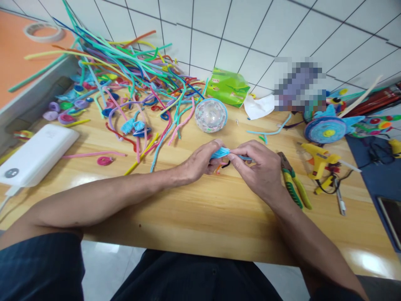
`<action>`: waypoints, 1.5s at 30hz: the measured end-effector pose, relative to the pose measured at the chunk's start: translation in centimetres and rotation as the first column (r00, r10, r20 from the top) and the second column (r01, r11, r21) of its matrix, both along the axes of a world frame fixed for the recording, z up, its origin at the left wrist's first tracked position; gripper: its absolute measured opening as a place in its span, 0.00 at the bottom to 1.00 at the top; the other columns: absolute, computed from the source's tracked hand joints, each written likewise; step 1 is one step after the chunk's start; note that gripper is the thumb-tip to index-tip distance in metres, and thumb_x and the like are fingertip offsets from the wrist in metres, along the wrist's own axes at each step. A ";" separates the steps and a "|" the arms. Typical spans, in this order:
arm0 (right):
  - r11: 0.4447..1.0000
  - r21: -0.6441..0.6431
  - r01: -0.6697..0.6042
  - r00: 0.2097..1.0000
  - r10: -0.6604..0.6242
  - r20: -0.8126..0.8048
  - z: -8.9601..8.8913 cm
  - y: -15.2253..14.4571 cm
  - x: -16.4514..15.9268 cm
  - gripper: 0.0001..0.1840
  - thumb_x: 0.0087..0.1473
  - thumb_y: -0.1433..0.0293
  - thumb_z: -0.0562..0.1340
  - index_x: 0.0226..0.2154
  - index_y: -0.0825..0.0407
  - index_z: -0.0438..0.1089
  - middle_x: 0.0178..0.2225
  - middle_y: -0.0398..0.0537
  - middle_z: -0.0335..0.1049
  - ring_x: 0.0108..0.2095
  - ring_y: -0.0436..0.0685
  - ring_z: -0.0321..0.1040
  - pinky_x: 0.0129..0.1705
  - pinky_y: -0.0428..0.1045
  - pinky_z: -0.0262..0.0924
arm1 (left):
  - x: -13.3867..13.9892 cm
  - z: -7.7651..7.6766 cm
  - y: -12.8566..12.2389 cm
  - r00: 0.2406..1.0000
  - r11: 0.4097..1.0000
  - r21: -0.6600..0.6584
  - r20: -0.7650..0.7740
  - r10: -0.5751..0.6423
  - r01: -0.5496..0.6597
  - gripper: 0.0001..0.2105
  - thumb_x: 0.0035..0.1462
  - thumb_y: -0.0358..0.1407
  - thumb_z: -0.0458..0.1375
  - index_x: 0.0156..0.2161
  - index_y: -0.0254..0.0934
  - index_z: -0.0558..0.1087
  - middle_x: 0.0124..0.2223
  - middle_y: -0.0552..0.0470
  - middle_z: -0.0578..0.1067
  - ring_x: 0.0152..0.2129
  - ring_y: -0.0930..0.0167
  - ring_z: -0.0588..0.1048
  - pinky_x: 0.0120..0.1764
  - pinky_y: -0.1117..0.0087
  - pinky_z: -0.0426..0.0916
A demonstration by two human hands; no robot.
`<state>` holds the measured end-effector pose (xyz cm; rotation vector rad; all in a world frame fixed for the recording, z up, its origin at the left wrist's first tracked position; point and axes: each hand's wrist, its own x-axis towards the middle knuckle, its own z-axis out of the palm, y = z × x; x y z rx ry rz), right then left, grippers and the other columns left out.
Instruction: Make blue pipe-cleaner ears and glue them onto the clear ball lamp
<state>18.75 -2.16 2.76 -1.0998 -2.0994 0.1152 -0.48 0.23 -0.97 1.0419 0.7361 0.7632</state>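
My left hand [203,161] is closed around a light blue bundle of bent pipe cleaners [220,153], which sticks out between thumb and fingers. Pinched at the bundle's right end, the fingers of my right hand [257,165] grip a blue pipe cleaner [244,158] whose tail runs out past the fingers. Both hands meet above the wooden table [200,221]. Small orange and black bits show just under them, too hidden to name. Beyond the hands stands a clear round bowl [211,116] with a blue rim.
Loose coloured pipe cleaners [131,67] heap at the back left. A white power bank [37,154] lies left. Pliers [294,182], a yellow glue gun [319,161] and a blue fish-shaped craft [327,128] are at right. A green packet [228,87] leans by the tiled wall.
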 end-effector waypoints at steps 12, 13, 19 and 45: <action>0.998 -0.064 0.014 1.000 -0.015 -0.017 -0.5 0.3 0.0 0.09 0.61 0.75 0.66 0.31 0.45 0.77 0.29 0.44 0.79 0.31 0.57 0.74 0.35 0.53 0.68 | 0.1 0.0 -0.4 0.999 1.000 0.028 -0.033 -0.001 0.002 0.20 0.72 0.52 0.48 0.32 0.41 0.59 0.22 0.60 0.56 0.19 0.75 0.55 0.23 0.73 0.52; 0.998 -0.059 0.018 1.000 -0.019 -0.017 -0.6 0.3 0.0 0.09 0.60 0.75 0.66 0.31 0.45 0.77 0.29 0.44 0.79 0.31 0.57 0.74 0.36 0.53 0.68 | 0.1 0.0 -0.4 0.999 0.999 0.032 -0.033 0.002 -0.001 0.20 0.71 0.53 0.48 0.32 0.41 0.59 0.22 0.60 0.56 0.18 0.75 0.55 0.23 0.73 0.52; 0.996 -0.070 0.051 0.997 -0.055 -0.046 -0.8 0.1 -0.4 0.08 0.59 0.76 0.65 0.32 0.46 0.75 0.30 0.44 0.77 0.30 0.55 0.72 0.33 0.52 0.64 | 0.2 0.0 -0.5 0.998 0.996 0.080 -0.052 0.039 -0.035 0.22 0.71 0.55 0.48 0.31 0.41 0.58 0.23 0.60 0.56 0.19 0.75 0.55 0.24 0.72 0.52; 0.936 -0.330 0.125 0.959 -0.199 -0.202 -1.1 -0.4 -1.8 0.07 0.58 0.71 0.63 0.27 0.48 0.71 0.25 0.39 0.69 0.26 0.51 0.64 0.32 0.50 0.58 | -0.4 -0.6 -1.1 0.965 0.805 0.581 -0.118 0.234 -0.124 0.24 0.77 0.57 0.45 0.35 0.41 0.64 0.28 0.56 0.63 0.25 0.71 0.62 0.33 0.67 0.62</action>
